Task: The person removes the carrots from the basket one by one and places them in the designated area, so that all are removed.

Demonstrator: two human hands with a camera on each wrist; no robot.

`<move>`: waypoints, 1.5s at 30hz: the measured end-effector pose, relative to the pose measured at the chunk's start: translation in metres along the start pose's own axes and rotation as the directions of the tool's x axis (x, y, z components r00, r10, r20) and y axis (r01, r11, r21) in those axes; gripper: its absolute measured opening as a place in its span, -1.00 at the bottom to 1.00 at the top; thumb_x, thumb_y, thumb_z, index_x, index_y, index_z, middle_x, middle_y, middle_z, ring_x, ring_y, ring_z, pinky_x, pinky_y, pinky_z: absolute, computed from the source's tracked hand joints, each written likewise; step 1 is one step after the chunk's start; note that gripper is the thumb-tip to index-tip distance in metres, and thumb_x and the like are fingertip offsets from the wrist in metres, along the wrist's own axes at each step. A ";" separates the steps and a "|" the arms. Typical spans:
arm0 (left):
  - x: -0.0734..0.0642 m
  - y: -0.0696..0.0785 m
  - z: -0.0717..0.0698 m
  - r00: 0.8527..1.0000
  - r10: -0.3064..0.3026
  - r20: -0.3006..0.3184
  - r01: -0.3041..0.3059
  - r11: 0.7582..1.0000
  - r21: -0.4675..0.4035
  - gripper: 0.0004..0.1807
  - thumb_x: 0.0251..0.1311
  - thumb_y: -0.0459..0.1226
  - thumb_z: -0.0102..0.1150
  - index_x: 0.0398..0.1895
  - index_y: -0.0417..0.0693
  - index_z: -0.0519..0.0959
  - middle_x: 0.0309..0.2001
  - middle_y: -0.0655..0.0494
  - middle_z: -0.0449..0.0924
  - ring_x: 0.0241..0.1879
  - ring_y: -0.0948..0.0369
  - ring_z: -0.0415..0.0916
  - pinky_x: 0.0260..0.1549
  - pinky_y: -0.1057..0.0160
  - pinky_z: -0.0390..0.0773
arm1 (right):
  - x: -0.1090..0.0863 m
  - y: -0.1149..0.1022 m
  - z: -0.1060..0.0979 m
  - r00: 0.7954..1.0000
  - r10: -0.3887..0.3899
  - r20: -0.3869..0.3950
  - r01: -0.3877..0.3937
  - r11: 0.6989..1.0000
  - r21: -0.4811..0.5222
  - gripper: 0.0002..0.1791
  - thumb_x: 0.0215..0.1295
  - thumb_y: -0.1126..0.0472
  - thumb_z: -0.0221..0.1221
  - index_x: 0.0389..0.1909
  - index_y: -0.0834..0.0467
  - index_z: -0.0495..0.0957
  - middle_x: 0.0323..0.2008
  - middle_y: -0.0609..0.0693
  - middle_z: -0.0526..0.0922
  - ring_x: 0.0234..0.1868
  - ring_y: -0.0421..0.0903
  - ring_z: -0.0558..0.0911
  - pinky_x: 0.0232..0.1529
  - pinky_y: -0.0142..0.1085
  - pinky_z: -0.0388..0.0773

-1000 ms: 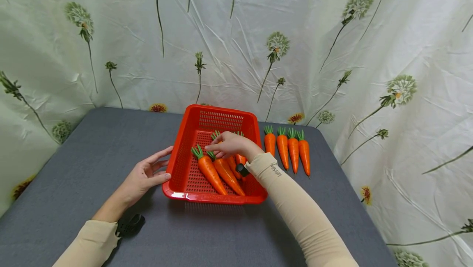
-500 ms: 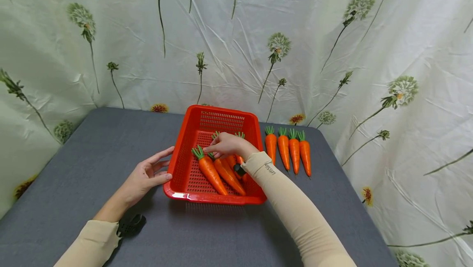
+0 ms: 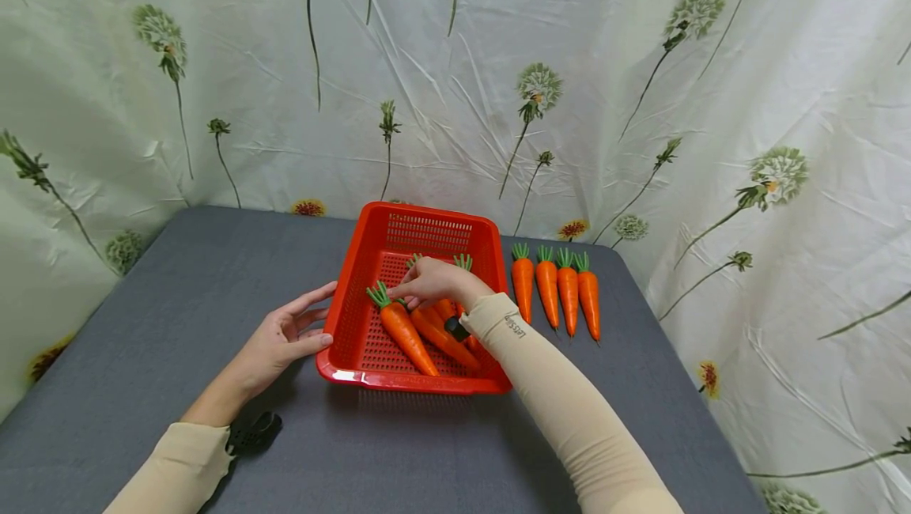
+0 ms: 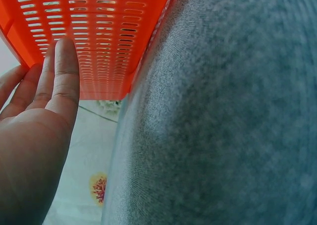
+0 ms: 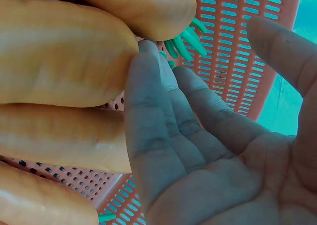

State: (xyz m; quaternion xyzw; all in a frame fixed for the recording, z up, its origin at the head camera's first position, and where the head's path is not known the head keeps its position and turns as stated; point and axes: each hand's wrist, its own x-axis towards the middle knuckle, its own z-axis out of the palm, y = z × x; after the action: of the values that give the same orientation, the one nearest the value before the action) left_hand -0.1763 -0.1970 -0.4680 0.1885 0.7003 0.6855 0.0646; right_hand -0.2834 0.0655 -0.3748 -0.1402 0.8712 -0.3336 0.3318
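Swung a little further right at its tip since the earlier frame is the second carrot (image 3: 450,346) from the left in the red plastic basket (image 3: 427,381); the right hand (image 3: 430,281) has edged left, nearer the leaves of the leftmost carrot (image 3: 406,338).

Nearest the person, the left hand (image 3: 275,344) lies along the basket's left side with its fingers extended, holding no carrot; it looks like a steadying touch.

Inside the basket at least four carrots show, leaf ends pointing away from the person. Over their tops, the right hand has its thumb well apart from its fingers and nothing visible between them; the fingers lie beside a carrot's top, and I can't tell how firmly they touch. I'd judge the step in hand to be shifting and spacing these carrots. Next seems to call for bringing thumb and fingertips to either side of one carrot's top, while the other hand steadies the basket.

Farther off, right of the basket, a row of four carrots (image 3: 547,292) lies on the grey-covered table (image 3: 391,459), before a floral curtain (image 3: 263,63).
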 end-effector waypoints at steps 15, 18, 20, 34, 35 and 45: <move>-0.001 0.002 0.001 1.000 0.018 0.016 -0.018 0.999 -0.046 -0.18 0.29 -0.47 0.21 0.57 -0.11 0.10 0.50 -0.26 0.16 0.22 0.33 0.52 0.00 0.32 0.66 | 0.000 -0.001 0.007 1.000 -0.028 0.003 0.029 0.996 -0.085 -0.64 0.24 0.03 0.38 -0.17 0.27 0.71 -0.44 0.00 0.65 -0.40 -0.15 0.63 -0.08 -0.23 0.69; -0.001 0.003 0.001 1.000 0.020 0.018 -0.019 0.999 -0.050 -0.19 0.29 -0.47 0.20 0.57 -0.12 0.10 0.50 -0.29 0.15 0.22 0.32 0.52 0.00 0.31 0.66 | 0.002 0.000 0.009 0.999 -0.042 0.000 0.041 0.991 -0.130 -0.65 0.18 0.05 0.43 -0.15 0.22 0.73 -0.32 0.01 0.73 -0.33 -0.17 0.67 -0.12 -0.29 0.69; -0.001 0.002 0.001 1.000 0.020 0.020 -0.019 0.998 -0.052 -0.19 0.29 -0.48 0.20 0.57 -0.12 0.10 0.49 -0.30 0.15 0.23 0.31 0.52 0.00 0.31 0.66 | 0.002 -0.001 0.010 0.999 -0.044 -0.003 0.043 0.988 -0.150 -0.62 0.15 0.06 0.46 -0.11 0.22 0.72 -0.23 0.00 0.75 -0.28 -0.18 0.69 -0.14 -0.31 0.69; -0.001 0.002 0.000 1.000 0.015 0.008 -0.015 1.000 -0.021 -0.19 0.29 -0.45 0.22 0.57 -0.08 0.12 0.50 -0.26 0.16 0.25 0.37 0.47 0.00 0.33 0.66 | 0.004 -0.003 0.018 0.997 -0.056 -0.048 0.043 0.970 -0.241 -0.76 0.09 0.10 0.49 -0.33 0.15 0.70 -0.41 -0.15 0.58 -0.38 -0.24 0.52 -0.31 -0.41 0.58; -0.001 0.001 0.000 1.000 0.016 0.008 -0.015 1.000 -0.021 -0.19 0.29 -0.45 0.22 0.57 -0.08 0.12 0.50 -0.26 0.16 0.25 0.37 0.47 0.00 0.33 0.66 | 0.005 -0.003 0.018 0.997 -0.054 -0.056 0.039 0.968 -0.247 -0.75 0.08 0.10 0.50 -0.30 0.13 0.70 -0.36 -0.15 0.62 -0.37 -0.24 0.55 -0.30 -0.41 0.60; -0.001 0.000 -0.001 1.000 0.027 0.016 -0.027 0.999 -0.041 -0.20 0.30 -0.48 0.20 0.56 -0.12 0.12 0.50 -0.24 0.17 0.23 0.33 0.51 0.02 0.31 0.65 | 0.008 -0.004 0.021 0.996 -0.038 -0.079 0.011 0.949 -0.316 -0.67 0.05 0.07 0.52 -0.23 0.16 0.71 -0.24 -0.03 0.69 -0.36 -0.18 0.63 -0.26 -0.38 0.60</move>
State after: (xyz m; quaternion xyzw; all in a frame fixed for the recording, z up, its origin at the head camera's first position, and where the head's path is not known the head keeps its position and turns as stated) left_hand -0.1762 -0.1985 -0.4684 0.2021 0.6830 0.6989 0.0649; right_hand -0.2748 0.0486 -0.3881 -0.1882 0.9246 -0.1998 0.2642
